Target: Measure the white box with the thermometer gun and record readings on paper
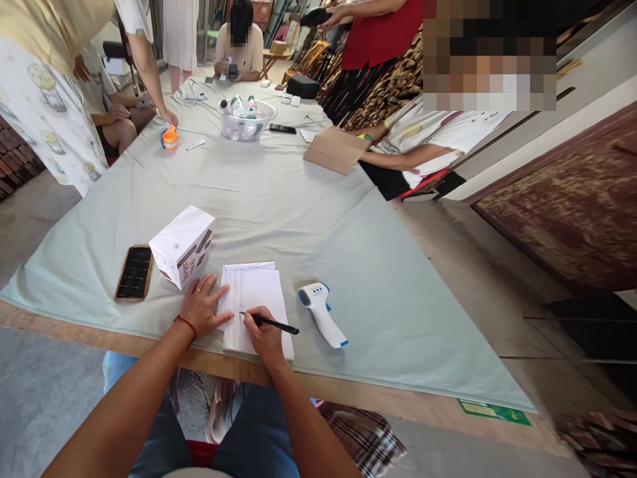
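My right hand (265, 337) grips a black pen (279, 324), its tip on the page of a white notepad (263, 292). Rows of small writing run down the left part of that page. My left hand (203, 309) lies flat with spread fingers, its fingertips on the pad's left edge. Behind it stands a white box (182, 242) with brown print. A phone (134, 272) with a dark screen lies to the left of the box. On the right of the pad rests a white and blue infrared thermometer (321, 313).
A clear basin (229, 126) holding bottles stands farther up the cloth-covered table (378, 285). An orange and blue tape roll (170, 137) is near a co-worker's hand at left. At right another person holds brown cardboard (336, 150). Several people surround the far end.
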`<state>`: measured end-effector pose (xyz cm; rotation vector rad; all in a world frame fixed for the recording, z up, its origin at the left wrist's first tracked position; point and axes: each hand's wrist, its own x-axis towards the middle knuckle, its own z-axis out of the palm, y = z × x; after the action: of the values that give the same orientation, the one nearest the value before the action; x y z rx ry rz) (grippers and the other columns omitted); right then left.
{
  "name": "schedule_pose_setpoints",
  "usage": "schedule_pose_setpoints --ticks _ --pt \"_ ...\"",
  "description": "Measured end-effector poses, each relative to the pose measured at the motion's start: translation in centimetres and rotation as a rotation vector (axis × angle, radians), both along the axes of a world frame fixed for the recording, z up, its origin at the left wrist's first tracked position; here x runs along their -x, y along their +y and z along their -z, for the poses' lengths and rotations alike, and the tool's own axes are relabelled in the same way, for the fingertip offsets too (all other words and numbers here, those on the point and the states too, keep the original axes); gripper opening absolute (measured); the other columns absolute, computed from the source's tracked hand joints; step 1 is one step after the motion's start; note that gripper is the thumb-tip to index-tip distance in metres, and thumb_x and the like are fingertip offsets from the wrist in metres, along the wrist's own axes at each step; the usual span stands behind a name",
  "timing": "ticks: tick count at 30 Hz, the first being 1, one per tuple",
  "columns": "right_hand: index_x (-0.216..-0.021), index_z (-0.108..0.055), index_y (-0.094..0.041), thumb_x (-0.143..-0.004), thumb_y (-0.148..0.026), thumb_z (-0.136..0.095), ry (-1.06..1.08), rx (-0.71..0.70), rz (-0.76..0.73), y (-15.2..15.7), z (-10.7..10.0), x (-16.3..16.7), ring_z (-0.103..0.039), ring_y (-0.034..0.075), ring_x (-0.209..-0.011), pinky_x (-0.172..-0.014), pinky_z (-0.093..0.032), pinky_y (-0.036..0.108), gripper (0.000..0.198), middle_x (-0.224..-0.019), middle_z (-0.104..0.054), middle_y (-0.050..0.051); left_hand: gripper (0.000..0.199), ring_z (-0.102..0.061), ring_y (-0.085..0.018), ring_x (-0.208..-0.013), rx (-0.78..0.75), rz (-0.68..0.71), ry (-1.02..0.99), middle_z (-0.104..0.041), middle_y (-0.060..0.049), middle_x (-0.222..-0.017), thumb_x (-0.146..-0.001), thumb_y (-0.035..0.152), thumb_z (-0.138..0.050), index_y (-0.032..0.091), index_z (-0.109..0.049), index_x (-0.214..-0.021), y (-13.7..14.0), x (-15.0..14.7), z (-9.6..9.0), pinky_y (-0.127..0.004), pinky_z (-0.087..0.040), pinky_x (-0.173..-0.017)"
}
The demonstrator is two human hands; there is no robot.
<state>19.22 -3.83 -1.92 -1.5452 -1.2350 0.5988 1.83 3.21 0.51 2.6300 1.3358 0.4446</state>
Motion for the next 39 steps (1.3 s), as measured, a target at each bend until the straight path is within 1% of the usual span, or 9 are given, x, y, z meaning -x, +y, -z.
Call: schedule_pose_setpoints --ticks 10,18,22,31,39 --pt "-0.069 -0.055 -0.021 -0.078 -0.038 -0.053 0.018 -0.014 -0.023 0.05 0.41 0.08 -0.052 0.015 -0.055 -0.057 -0.044 0.028 0.020 -0.060 -0.056 -0.001 0.067 -0.034 -0.033 -0.137 0.040 -0.026 0.026 -0.040 -0.015 -0.146 -0.075 0.060 -0.065 0.025 -0.054 -0.131 -0.34 0.08 -0.46 -0.051 -0.026 -0.112" --pt "-0.067 -0.054 -0.022 -0.080 -0.038 -0.051 0.000 -0.065 -0.037 0.26 0.33 0.23 -0.051 0.015 -0.052 -0.053 -0.043 0.027 0.021 -0.057 -0.055 -0.001 0.068 -0.035 -0.033 -0.137 0.028 -0.037 0.028 -0.040 -0.014 -0.147 -0.075 0.061 -0.064 0.027 -0.053 -0.133 -0.38 0.28 -0.13 -0.052 -0.027 -0.112" --pt "-0.066 -0.054 -0.021 -0.078 -0.038 -0.051 0.012 -0.056 -0.044 0.29 0.07 0.28 -0.050 0.015 -0.051 -0.052 -0.043 0.026 0.021 -0.056 -0.054 -0.002 0.069 -0.035 -0.033 -0.137 0.031 -0.035 0.027 -0.040 -0.014 -0.147 -0.075 0.061 -0.065 0.026 -0.053 -0.133 -0.32 0.29 -0.11 -0.052 -0.026 -0.113" --pt "-0.067 -0.055 -0.020 -0.077 -0.038 -0.052 0.041 -0.002 -0.037 0.12 0.22 0.15 -0.051 0.015 -0.055 -0.057 -0.043 0.027 0.020 -0.059 -0.056 -0.001 0.067 -0.035 -0.032 -0.137 0.023 -0.027 0.020 -0.040 -0.014 -0.147 -0.076 0.059 -0.065 0.026 -0.054 -0.132 -0.26 0.25 -0.31 -0.051 -0.027 -0.112" --pt "-0.067 -0.053 -0.021 -0.075 -0.037 -0.052 0.063 -0.008 0.003 0.25 0.02 0.13 -0.051 0.014 -0.055 -0.057 -0.043 0.027 0.019 -0.058 -0.054 -0.002 0.065 -0.035 -0.033 -0.136 0.018 -0.017 0.035 -0.040 -0.015 -0.146 -0.076 0.057 -0.066 0.025 -0.054 -0.132 -0.09 0.05 -0.46 -0.052 -0.027 -0.112"
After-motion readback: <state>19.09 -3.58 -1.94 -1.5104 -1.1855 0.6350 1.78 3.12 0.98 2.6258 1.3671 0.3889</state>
